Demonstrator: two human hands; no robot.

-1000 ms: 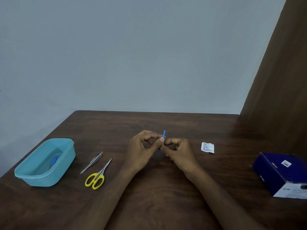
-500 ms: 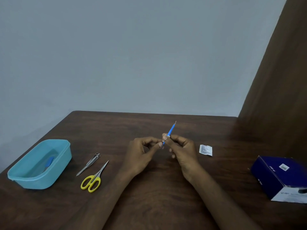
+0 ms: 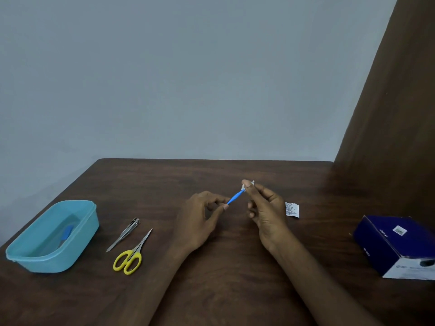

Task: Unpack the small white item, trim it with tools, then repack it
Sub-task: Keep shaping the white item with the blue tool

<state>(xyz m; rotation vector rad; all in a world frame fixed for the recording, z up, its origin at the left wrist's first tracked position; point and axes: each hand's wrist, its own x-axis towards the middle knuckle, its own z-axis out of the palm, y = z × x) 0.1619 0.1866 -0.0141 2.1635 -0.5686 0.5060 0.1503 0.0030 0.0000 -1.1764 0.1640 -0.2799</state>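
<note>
A thin blue stick [image 3: 235, 197] spans the gap between my two hands above the middle of the table. My left hand [image 3: 200, 222] pinches its lower end between thumb and forefinger. My right hand [image 3: 266, 208] pinches the upper end, where a small white piece [image 3: 247, 185] shows at my fingertips. A white sachet [image 3: 292, 209] lies flat on the table just right of my right hand. Yellow-handled scissors [image 3: 131, 255] and metal nail clippers [image 3: 123, 234] lie to the left of my left hand.
A light blue plastic tub [image 3: 21, 255] with a blue item inside stands at the left edge of the dark wooden table [image 3: 235, 290]. A dark blue box [image 3: 395, 245] sits at the right edge. A brown panel rises behind it.
The hands have drawn apart. My right hand has risen and moved right with the stick's upper end, so the blue stick now slants between both hands; a white piece shows at its top.
</note>
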